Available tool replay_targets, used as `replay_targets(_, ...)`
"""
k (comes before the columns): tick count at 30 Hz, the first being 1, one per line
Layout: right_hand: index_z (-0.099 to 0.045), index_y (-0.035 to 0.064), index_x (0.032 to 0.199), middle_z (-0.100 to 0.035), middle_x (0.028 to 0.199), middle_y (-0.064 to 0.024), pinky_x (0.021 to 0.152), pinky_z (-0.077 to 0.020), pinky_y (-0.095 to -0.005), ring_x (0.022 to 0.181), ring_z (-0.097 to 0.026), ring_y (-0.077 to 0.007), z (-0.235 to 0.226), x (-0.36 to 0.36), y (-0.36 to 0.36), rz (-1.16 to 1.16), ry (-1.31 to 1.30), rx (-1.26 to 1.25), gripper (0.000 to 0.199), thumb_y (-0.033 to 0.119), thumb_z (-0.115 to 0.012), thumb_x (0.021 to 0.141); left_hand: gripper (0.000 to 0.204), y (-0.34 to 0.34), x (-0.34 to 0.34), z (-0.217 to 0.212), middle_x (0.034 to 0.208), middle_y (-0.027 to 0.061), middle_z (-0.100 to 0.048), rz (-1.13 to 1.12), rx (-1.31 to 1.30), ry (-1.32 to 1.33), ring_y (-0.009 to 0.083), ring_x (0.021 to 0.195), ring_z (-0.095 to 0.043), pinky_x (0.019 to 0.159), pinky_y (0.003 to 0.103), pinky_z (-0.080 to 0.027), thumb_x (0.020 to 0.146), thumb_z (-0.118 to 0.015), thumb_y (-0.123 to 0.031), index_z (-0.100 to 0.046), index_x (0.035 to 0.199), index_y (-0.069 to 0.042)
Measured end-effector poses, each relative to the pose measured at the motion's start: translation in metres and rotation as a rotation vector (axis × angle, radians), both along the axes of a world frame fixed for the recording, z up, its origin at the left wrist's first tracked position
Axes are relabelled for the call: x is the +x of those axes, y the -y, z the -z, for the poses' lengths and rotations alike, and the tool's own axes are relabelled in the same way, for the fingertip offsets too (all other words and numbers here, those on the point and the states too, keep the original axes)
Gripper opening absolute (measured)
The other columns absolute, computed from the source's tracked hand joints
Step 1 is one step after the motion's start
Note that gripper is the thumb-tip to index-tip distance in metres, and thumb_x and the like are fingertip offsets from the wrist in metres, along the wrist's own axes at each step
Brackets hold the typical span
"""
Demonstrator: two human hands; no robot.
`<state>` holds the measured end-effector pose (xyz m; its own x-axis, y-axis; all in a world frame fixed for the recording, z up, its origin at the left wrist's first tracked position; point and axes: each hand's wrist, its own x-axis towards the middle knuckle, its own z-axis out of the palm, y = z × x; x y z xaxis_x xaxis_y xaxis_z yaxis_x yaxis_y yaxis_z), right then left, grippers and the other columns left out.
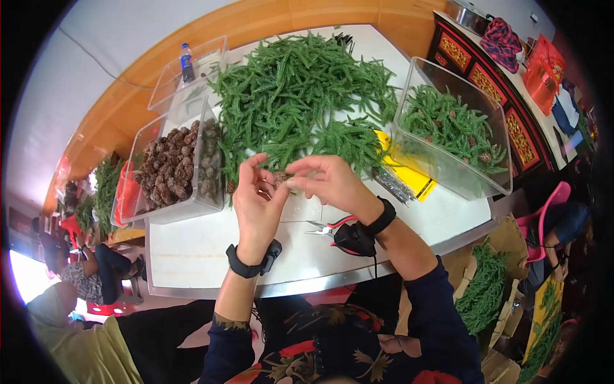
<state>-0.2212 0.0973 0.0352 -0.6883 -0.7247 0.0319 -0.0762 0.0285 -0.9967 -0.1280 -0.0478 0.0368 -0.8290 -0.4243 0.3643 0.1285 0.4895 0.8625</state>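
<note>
A small brown pine cone (pixel 280 178) is between my two hands, above the near middle of the white table. My left hand (pixel 254 203) is closed around its left side with thumb and fingers curled. My right hand (pixel 332 184) pinches thumb and fingers together at the cone's right edge; whatever lies between those fingertips is too small to make out. Just below the hands lie pliers with red-and-black handles (pixel 329 226), beside a black corded device (pixel 355 239). Beyond my fingers spreads a large heap of green artificial pine sprigs (pixel 288 89).
At left stands a clear bin (pixel 214 200) of pine cones; at right, another clear bin (pixel 441 168) holds sprigs with cones. A bundle of thin wires (pixel 393 184) lies by a yellow sheet (pixel 419 182). A blue-capped bottle (pixel 186 62) stands far left. Other people sit at both sides.
</note>
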Motion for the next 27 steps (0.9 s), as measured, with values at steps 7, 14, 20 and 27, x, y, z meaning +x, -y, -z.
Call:
replay_targets(7,-0.064,-0.0013,0.115,-0.068,0.09,-0.0045,0.055,-0.0457,-0.0198,0.069,-0.06,-0.0073,0.02,-0.008,0.0,-0.067,0.23,-0.32,0.028,0.014,-0.065,0.091,0.053,-0.028,-0.01,-0.007,0.081,0.0038,-0.056,-0.056,-0.246,-0.008,0.0103,0.061,-0.053,0.054,0.023,-0.045,0.073,-0.072,0.002,-0.053,0.121,-0.003)
replay_targets(14,-0.063,-0.0009,0.115,-0.069,0.096,-0.0055,0.059,-0.0464,-0.0192,0.07,-0.059,-0.0072,0.031,-0.025,-0.023,0.091,0.226,-0.432,0.026,0.012,-0.063,0.093,0.051,-0.016,-0.03,-0.029,0.088,0.0089,-0.059,0.181,-0.169,0.106,0.0176,0.076,-0.059,0.066,0.029,-0.048,0.071,-0.076,-0.002,-0.057,0.118,-0.003)
replay_targets(20,-0.063,0.0011,0.116,-0.07,0.097,-0.0054,0.06,-0.0462,-0.0185,0.071,-0.058,-0.0066,0.027,-0.037,-0.033,0.123,0.225,-0.444,0.025,0.014,-0.062,0.094,0.032,0.009,-0.083,0.0,0.095,0.0089,-0.059,0.119,-0.848,-0.018,0.0156,0.076,-0.058,0.066,0.027,-0.049,0.077,-0.073,-0.005,-0.062,0.107,-0.004)
replay_targets(27,-0.062,0.0026,0.116,-0.066,0.093,-0.0044,0.058,-0.0446,-0.0179,0.068,-0.054,-0.0059,0.031,-0.045,-0.038,0.163,0.211,-0.501,0.024,0.016,-0.057,0.097,0.022,0.015,-0.081,0.021,0.084,0.0091,-0.06,-0.012,-0.853,0.146,0.0227,0.073,-0.058,0.069,0.03,-0.047,0.078,-0.071,-0.007,-0.064,0.099,-0.004)
